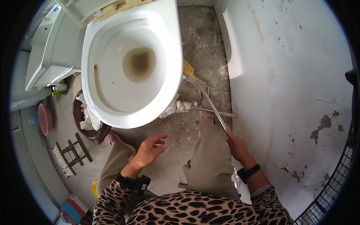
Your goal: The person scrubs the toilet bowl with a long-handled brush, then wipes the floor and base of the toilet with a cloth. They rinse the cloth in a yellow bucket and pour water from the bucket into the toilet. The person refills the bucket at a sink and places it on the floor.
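Note:
My right hand grips the end of a long metal handle, which slants up and left to a yellow plastic head beside the toilet rim. My left hand hangs in the air below the bowl, fingers curled apart, holding nothing. In front of me is a white toilet bowl with its seat raised; murky brown water stands in it, and a yellow-brown stain marks its left inner wall. A stick with a pink end lies under the metal handle, its other end at a wrapped white cloth bundle.
Left of the toilet stands a waste bin lined with a dark bag and holding crumpled paper. Farther left are a small wooden stool, a pink basin and a white washbasin. A peeling white wall bounds the right side, with a black wire rack lower right.

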Demonstrator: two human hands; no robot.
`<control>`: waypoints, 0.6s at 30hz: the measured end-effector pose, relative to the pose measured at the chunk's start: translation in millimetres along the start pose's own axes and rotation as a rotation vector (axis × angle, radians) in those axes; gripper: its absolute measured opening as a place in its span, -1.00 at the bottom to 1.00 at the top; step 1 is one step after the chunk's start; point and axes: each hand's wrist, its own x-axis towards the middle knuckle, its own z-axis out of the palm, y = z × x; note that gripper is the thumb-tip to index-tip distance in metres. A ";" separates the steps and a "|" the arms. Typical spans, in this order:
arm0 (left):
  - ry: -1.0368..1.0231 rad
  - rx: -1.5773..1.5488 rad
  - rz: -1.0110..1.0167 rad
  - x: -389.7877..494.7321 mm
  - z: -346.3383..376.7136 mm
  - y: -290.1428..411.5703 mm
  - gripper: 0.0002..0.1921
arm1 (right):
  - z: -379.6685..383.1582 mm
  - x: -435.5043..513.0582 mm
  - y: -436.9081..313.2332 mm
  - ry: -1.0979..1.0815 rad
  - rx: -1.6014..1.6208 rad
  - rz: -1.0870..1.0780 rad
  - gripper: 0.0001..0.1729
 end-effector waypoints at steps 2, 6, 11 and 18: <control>0.066 0.110 0.105 24.4 6.4 -13.4 -0.54 | -7.7 -11.3 3.8 0.088 0.016 -0.017 -0.32; 0.229 0.439 0.357 128.6 31.5 -21.9 -0.47 | -26.1 59.2 15.9 0.303 0.197 0.076 -0.35; 0.330 -0.173 0.058 246.4 47.3 -25.6 -0.33 | -14.6 113.3 24.7 0.198 0.344 0.241 -0.34; 0.452 -0.594 0.170 341.7 42.6 -35.9 -0.24 | -15.2 -12.6 16.2 0.021 0.392 0.189 -0.33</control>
